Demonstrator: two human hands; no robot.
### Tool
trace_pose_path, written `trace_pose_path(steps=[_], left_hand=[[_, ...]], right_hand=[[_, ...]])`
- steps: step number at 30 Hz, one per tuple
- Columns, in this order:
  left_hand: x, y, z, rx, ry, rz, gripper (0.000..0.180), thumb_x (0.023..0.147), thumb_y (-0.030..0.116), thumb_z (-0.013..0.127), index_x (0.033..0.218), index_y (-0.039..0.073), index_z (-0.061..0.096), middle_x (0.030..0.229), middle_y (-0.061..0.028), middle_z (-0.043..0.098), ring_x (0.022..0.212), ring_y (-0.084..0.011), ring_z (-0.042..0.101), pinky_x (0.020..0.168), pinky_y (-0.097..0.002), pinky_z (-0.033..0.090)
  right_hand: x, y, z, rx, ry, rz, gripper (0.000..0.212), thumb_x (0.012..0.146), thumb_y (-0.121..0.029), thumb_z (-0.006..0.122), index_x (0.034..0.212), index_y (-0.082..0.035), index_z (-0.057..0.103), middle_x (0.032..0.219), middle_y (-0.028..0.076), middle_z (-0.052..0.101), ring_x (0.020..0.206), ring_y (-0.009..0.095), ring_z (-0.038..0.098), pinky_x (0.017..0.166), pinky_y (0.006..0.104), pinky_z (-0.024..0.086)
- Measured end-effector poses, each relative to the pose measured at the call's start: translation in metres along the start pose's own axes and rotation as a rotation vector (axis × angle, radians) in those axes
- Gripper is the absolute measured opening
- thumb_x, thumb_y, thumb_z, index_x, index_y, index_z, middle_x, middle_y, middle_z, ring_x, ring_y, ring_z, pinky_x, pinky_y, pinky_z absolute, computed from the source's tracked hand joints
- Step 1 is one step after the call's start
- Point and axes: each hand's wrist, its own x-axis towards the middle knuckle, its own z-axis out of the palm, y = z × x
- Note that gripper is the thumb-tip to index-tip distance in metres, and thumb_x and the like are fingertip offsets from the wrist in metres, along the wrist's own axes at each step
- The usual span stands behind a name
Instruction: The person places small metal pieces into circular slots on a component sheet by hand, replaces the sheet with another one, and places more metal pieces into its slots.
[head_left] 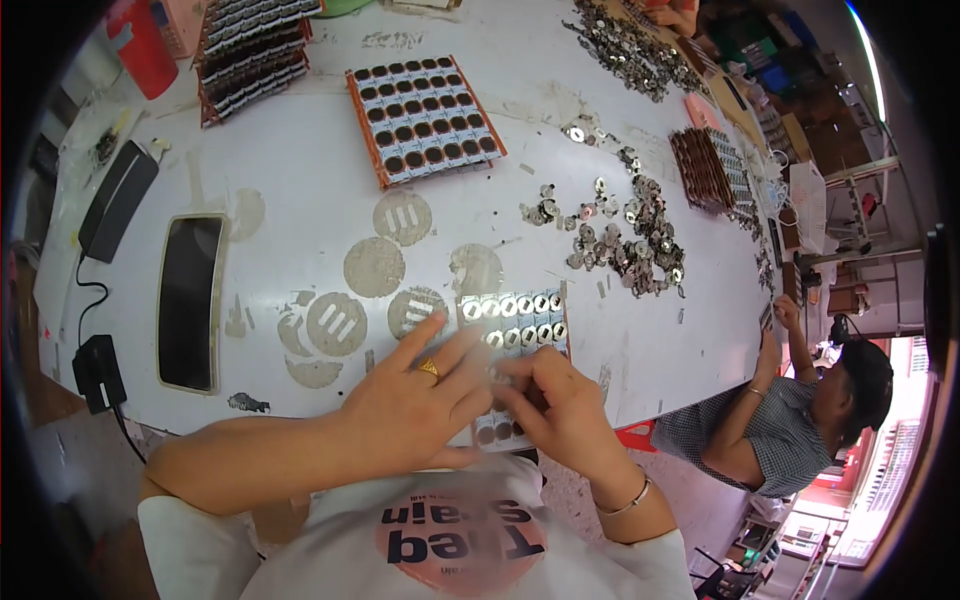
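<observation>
White and stained with round grey marks, the tabletop [300, 180] carries our work, and its far edge bends away toward the rim of the view. Our left hand [415, 400], with a gold ring [429, 370] on one finger, lies spread flat over the near end of a tray of small round parts [520, 318]. Our right hand [560, 405] is curled beside it, fingertips meeting the left's over the tray; whether they pinch a part we cannot tell, since the fingers are blurred. Most of the tray's lower rows are hidden under both hands. A filled tray of dark discs [425, 118] sits well apart, farther back. Loose metal washers [630, 240] are scattered to the right. A dark phone [190, 300] lies to the left. Another person [790, 420] sits at the tabletop's right edge, partly cut off.
</observation>
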Motion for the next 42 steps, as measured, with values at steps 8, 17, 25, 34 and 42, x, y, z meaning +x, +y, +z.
trace_pose_path(steps=[8,17,25,34,42], left_hand=[[0.002,0.002,0.003,0.047,-0.061,-0.013,0.082,0.084,0.070,0.073,0.141,0.011,0.064,0.136,-0.0155,0.066,0.141,-0.0331,0.055,0.122,-0.0653,0.030],[-0.001,-0.001,0.007,0.079,0.013,-0.050,0.084,0.086,0.074,0.070,0.143,0.014,0.065,0.140,-0.0117,0.064,0.142,-0.0300,0.055,0.121,-0.0680,0.028],[0.000,-0.013,0.007,-0.023,0.052,-0.030,0.076,0.085,0.069,0.076,0.141,0.018,0.066,0.140,-0.0114,0.062,0.142,-0.0292,0.053,0.122,-0.0657,0.027],[0.002,-0.009,0.009,-0.033,0.079,-0.045,0.073,0.083,0.066,0.079,0.134,0.015,0.068,0.140,-0.0129,0.062,0.141,-0.0327,0.053,0.122,-0.0661,0.028],[0.000,-0.009,0.011,-0.070,0.091,-0.059,0.070,0.083,0.064,0.080,0.131,0.013,0.069,0.142,-0.0140,0.062,0.142,-0.0335,0.052,0.122,-0.0660,0.028]], right_hand=[[0.064,0.038,-0.046,-0.007,0.176,-0.214,0.026,0.095,0.001,0.074,0.120,-0.006,0.075,0.093,0.007,0.069,0.071,0.016,0.061,0.067,0.0295,0.051],[0.125,0.048,-0.037,-0.532,0.228,-0.487,0.040,0.095,-0.001,0.071,0.134,-0.009,0.068,0.104,0.012,0.074,0.085,0.029,0.069,0.087,0.0414,0.058],[0.106,0.049,-0.038,-0.240,0.313,-0.289,0.037,0.095,-0.006,0.073,0.131,-0.006,0.070,0.101,0.014,0.073,0.091,0.033,0.070,0.087,0.0416,0.058],[0.126,0.033,-0.025,-0.682,0.262,-0.374,0.023,0.081,-0.008,0.076,0.102,-0.001,0.068,0.095,0.013,0.066,0.094,0.033,0.068,0.079,0.0421,0.060],[0.050,0.039,-0.046,0.517,-0.026,0.107,0.018,0.089,-0.001,0.074,0.107,-0.002,0.078,0.096,0.007,0.078,0.084,0.015,0.074,0.076,0.0307,0.059]])
